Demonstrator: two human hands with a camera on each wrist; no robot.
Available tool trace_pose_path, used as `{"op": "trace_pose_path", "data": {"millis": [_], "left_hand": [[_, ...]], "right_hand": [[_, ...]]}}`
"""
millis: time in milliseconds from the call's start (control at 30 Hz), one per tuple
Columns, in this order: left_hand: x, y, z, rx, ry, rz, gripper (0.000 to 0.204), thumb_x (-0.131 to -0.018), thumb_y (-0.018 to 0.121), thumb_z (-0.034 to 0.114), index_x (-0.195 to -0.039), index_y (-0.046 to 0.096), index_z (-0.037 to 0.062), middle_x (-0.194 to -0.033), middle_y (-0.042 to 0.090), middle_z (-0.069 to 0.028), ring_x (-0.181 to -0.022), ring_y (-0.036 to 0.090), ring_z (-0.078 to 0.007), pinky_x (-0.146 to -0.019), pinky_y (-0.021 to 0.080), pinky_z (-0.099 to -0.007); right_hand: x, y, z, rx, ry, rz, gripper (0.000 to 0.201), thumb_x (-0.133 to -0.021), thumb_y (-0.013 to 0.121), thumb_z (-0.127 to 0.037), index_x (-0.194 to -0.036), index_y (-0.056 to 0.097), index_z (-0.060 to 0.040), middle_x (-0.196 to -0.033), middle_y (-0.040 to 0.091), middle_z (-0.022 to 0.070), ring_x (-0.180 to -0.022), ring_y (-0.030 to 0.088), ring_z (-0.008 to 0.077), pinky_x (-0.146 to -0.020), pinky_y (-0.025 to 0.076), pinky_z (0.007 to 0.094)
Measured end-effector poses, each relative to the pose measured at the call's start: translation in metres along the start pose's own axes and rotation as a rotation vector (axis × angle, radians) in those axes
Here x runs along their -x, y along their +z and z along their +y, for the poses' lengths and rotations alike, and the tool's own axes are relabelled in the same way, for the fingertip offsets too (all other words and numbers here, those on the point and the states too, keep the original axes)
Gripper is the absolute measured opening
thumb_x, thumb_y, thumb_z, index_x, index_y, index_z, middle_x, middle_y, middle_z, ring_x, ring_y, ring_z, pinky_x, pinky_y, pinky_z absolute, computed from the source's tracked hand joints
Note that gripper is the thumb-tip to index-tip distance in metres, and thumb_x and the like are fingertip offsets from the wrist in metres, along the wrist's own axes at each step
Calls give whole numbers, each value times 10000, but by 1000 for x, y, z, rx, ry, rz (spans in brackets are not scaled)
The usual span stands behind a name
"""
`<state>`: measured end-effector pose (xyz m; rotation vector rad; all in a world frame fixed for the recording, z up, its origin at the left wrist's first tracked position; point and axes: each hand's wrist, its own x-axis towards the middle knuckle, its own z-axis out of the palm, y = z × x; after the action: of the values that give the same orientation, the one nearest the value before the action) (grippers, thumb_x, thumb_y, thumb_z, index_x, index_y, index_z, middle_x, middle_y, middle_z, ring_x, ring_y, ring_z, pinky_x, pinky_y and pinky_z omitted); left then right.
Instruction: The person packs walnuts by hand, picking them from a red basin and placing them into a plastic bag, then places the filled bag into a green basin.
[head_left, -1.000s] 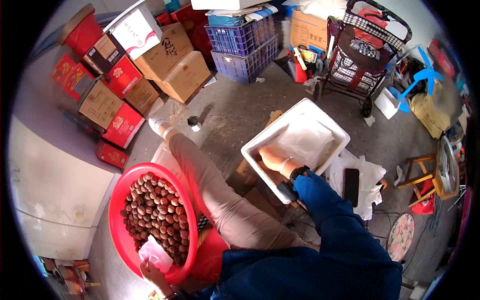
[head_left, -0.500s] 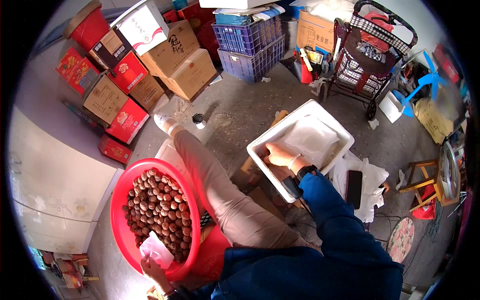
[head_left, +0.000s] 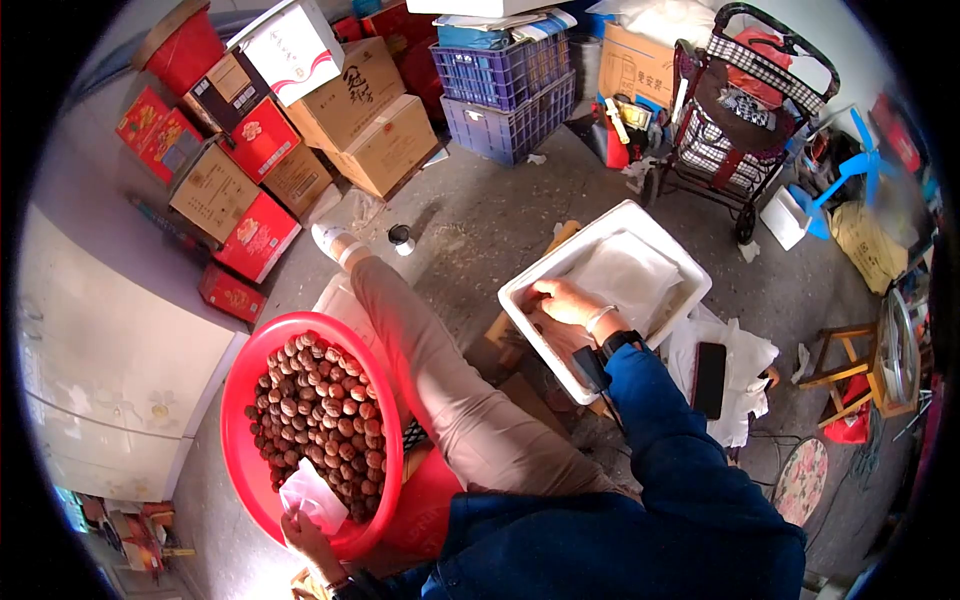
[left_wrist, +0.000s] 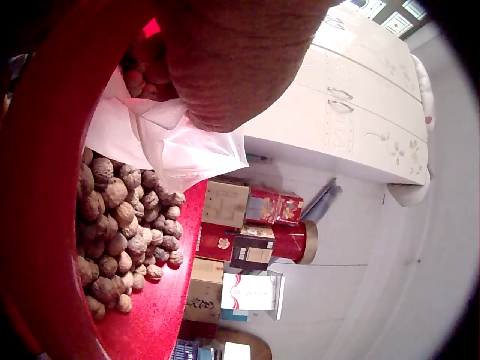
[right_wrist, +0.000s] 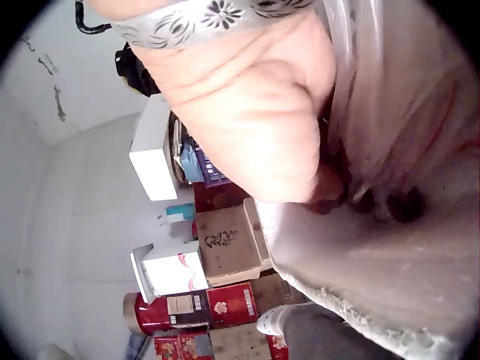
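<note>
Brown walnuts (head_left: 325, 410) fill much of a round red basin (head_left: 237, 430) by the person's leg. At its near edge the left hand (head_left: 308, 540) pinches a small thin white bag (head_left: 312, 496), which hangs over the walnuts; in the left wrist view the bag (left_wrist: 191, 154) shows creased and translucent. The right hand (head_left: 568, 303), with a pale bracelet, reaches down into a white foam box (head_left: 520, 305), near its left wall. In the right wrist view dark round things (right_wrist: 405, 204) lie close to that hand's hidden fingertips; whether it holds one I cannot tell.
Clear plastic sheeting (head_left: 625, 270) lies inside the foam box. A black phone (head_left: 709, 380) rests on white plastic to its right. The person's outstretched leg (head_left: 430, 370) lies between basin and box. Cartons (head_left: 380, 145), blue crates (head_left: 510, 115) and a wheeled cart (head_left: 725, 130) stand farther back.
The head view has shifted slightly, moving the scene a little right. The right hand stays in the foam box with small movements; the left hand keeps its pinch on the white bag.
</note>
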<state>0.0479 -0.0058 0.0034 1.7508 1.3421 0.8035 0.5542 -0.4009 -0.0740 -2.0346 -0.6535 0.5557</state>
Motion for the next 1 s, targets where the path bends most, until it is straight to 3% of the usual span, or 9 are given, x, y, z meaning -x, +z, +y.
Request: {"op": "trace_pose_path", "data": {"millis": [233,300,500,700,733,800,867,933,1000], "left_hand": [[-18,-3,-38,-22,126,56,182,-964,573,100,-1098,684,45,-781,595,2,-541,448,-58,-472,366,-230],[-16,-5,-35,-31,79,25,222,-994,549,141,-1146,675,39,-770,576,-16,-580,516,-83,-478,423,-238],[-15,-11,-26,-33,-5,-35,227,-998,550,145,-1152,676,37,-749,576,-13,-579,518,-80,-501,435,-242],[-20,-11,-39,-28,25,-7,218,-998,562,143,-1150,677,37,-723,572,5,-570,514,-81,-515,440,-245],[-20,-10,-38,-30,17,9,218,-998,562,143,-1150,677,37,-723,572,5,-570,514,-81,-515,440,-245],[-17,-8,-34,80,58,-19,223,-1000,561,138,-1163,680,43,-734,577,8,-568,496,-77,-509,418,-238],[-11,-11,-22,-45,24,-5,221,-1005,563,136,-1171,678,47,-729,573,16,-562,464,-69,-503,390,-232],[6,-10,18,-8,-22,20,202,-1010,568,138,-1149,685,50,-711,565,21,-564,457,-63,-498,383,-231],[-9,-17,-22,29,41,6,214,-1005,562,165,-1153,691,78,-706,547,22,-546,471,-79,-477,394,-246]], "right_hand": [[-2,6,-1,172,10,47,281,-881,582,-38,-1151,638,16,-1166,703,224,-1125,651,391,-992,499,445],[-5,10,7,218,-11,62,303,-868,599,-60,-1160,621,20,-1181,685,250,-1149,625,432,-999,492,472],[-8,14,16,412,-9,86,320,-910,660,-164,-1170,620,17,-1202,670,264,-1158,622,434,-984,495,486],[-4,25,9,293,-9,160,257,-964,603,-194,-1089,684,16,-1128,706,259,-1074,657,434,-946,506,503],[-21,34,40,73,117,143,333,-1001,515,-254,-1042,713,11,-1076,730,247,-1036,688,401,-934,520,486],[-53,52,109,142,17,232,421,-1021,439,-299,-1069,742,-10,-1082,756,202,-1013,714,333,-940,528,456],[-36,45,67,-71,131,128,426,-1029,435,-290,-1131,745,-16,-1110,767,139,-1038,703,269,-986,512,432],[-33,43,62,-229,151,82,458,-1050,405,-307,-1220,711,-12,-1209,736,125,-1128,661,261,-1049,477,425],[-28,39,40,-13,136,255,389,-1027,506,-255,-1272,656,7,-1291,691,156,-1214,612,278,-1083,453,425]]}}
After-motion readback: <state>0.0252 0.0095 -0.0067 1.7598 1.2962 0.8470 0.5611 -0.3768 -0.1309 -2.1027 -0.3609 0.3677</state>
